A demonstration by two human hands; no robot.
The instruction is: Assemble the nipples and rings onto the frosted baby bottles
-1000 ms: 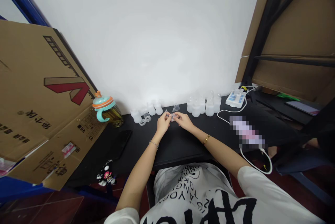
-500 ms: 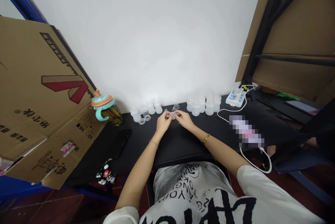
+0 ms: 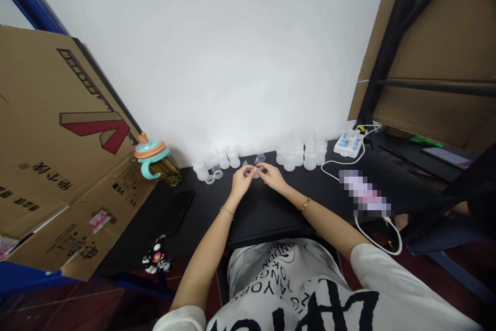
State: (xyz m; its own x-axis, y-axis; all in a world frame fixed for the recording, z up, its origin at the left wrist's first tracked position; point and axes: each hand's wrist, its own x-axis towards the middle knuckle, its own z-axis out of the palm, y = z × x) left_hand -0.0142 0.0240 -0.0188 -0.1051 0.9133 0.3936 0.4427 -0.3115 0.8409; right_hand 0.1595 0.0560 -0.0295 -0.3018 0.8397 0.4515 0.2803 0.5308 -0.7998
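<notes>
Head view: left hand (image 3: 242, 182) and right hand (image 3: 272, 178) pinch 1 small clear round plastic piece (image 3: 256, 175) above black flat table (image 3: 263, 212), between 2 groups of translucent white plastic bottles (image 3: 310, 160).

My feed shows me a silvery chain bracelet (image 3: 227, 211) behind the left fingers (image 3: 250, 167), a gold-toned bracelet (image 3: 306, 204) behind the right fingers (image 3: 262, 167). Farther back, a short-sleeved white T-shirt (image 3: 290, 274) carries black lettering (image 3: 335, 306).

Between the hands (image 3: 274, 178) and shirt (image 3: 277, 274) the tabletop (image 3: 259, 215) lies open, while clustered bottles (image 3: 290, 161) block the right rear.
</notes>
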